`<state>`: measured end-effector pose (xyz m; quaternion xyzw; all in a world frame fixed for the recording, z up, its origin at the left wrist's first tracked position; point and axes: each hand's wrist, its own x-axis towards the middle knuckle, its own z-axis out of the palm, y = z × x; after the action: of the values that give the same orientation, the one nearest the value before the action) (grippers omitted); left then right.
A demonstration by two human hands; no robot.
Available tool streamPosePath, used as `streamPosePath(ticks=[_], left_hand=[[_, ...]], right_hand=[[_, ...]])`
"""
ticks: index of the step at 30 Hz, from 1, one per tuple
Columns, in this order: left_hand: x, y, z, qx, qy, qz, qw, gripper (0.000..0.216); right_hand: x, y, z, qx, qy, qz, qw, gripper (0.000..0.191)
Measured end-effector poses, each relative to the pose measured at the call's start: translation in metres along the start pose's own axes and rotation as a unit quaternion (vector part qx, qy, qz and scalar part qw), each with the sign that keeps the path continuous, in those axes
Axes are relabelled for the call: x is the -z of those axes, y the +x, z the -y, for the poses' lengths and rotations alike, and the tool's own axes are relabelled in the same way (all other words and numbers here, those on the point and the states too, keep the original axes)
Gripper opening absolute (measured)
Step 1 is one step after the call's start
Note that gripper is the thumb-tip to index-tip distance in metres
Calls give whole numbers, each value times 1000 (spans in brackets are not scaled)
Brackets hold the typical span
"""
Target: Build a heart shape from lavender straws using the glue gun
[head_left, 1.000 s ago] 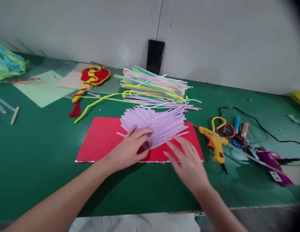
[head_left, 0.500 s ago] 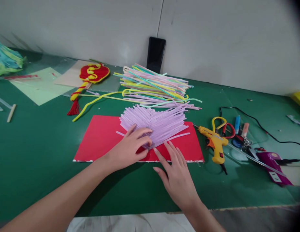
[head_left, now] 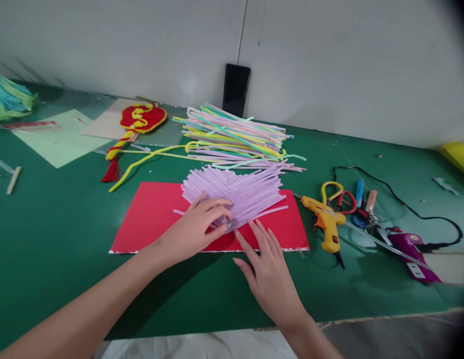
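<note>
Purple pipe cleaners [head_left: 250, 194] are laid side by side in a heart shape, meeting in a V along the middle. They lie on a red board [head_left: 145, 209] with a ragged white front edge. My left hand [head_left: 196, 224] rests over the heart's lower left, its thumb and index tips close together at the bottom point and the other fingers spread on the strands. At the lower right edge, my right hand [head_left: 267, 271] lies with fingers stretched out, the tips touching the board and the strands' ends. Loose purple ends stick out on both sides.
Behind the board lies a pile of coloured pipe cleaners [head_left: 235, 132], with a phone [head_left: 236, 89] leaning on the wall. A red and yellow tasselled fan [head_left: 142, 119] is at the left. Rightward are a yellow glue gun [head_left: 329, 224], scissors [head_left: 331, 189] and a purple power strip [head_left: 413, 254].
The whole view has shifted slightly, with things sitting a little further left. Both hands keep nearly the same places on the heart and the board.
</note>
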<state>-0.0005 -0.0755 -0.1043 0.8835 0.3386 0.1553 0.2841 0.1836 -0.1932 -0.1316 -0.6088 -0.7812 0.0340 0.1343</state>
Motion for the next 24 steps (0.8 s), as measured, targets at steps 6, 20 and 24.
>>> streamPosePath(ticks=[6, 20, 24], left_hand=[[11, 54, -18, -27, 11, 2, 1000, 13], [2, 107, 4, 28, -89, 236, 967, 12], [-2, 108, 3, 38, -76, 215, 973, 8]], right_hand=[[0, 1, 1, -7, 9, -8, 1000, 46], [10, -5, -40, -34, -23, -2, 999, 50], [5, -3, -38, -32, -30, 8, 999, 49]])
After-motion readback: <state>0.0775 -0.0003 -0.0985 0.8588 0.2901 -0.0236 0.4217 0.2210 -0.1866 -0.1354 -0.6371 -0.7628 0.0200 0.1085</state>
